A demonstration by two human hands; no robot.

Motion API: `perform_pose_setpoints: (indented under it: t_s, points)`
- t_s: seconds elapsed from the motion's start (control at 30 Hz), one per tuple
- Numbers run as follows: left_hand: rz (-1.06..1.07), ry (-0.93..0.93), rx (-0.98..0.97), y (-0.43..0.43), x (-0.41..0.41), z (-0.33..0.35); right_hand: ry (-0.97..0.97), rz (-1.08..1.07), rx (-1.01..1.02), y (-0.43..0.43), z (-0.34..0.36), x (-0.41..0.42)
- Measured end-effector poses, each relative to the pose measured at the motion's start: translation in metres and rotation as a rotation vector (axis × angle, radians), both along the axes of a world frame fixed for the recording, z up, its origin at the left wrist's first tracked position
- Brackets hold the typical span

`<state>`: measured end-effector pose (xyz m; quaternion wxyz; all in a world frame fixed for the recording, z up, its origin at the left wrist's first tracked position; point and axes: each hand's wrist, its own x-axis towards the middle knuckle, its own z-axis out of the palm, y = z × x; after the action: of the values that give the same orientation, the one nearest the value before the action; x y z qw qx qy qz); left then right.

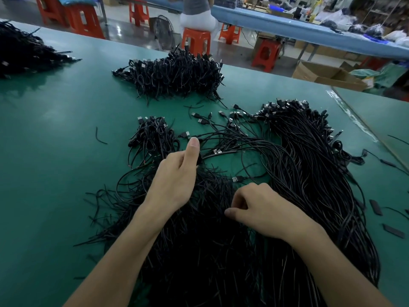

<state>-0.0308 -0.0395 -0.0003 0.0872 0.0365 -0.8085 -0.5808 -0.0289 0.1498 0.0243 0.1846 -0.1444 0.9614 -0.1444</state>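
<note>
left hand (174, 180) fingers hidden among cables (199, 251), seated person (197, 12) cropped

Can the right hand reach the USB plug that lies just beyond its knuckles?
Probably yes: the USB plug lies uncovered on top of the black cables, close to the right hand.

L hand (174, 182), R hand (261, 209), 2 bare forearms (124, 251)
</note>
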Motion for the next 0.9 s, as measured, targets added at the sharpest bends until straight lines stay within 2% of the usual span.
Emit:
perform_pose_setpoints:
  t_s: [0.17,0.37,0.43,0.6,0.73,0.8,0.9]
  points:
    - [-0.066,0.067,0.046,-0.001,-0.001,0.001,0.014,0.014,0.011,-0.002,0.005,0.002]
    - [-0.009,0.105,0.148,0.001,0.001,0.001,-0.005,0.079,-0.024,0.013,0.038,0.010]
    - [0.028,0.114,0.197,0.001,0.002,0.002,-0.008,0.080,-0.144,0.022,0.051,0.010]
    - [0.007,0.101,0.187,0.009,0.007,0.007,0.083,-0.099,-0.729,0.019,0.047,0.001]
    - [-0.075,0.093,0.184,0.016,0.008,0.010,0.270,-0.192,-0.881,-0.011,0.024,-0.001]
    - [-0.140,0.099,0.222,0.019,0.009,0.012,0.294,-0.157,-0.949,-0.023,0.019,0.003]
    - [-0.171,0.117,0.345,0.021,0.010,0.012,0.304,-0.033,-0.893,-0.033,0.017,0.008]
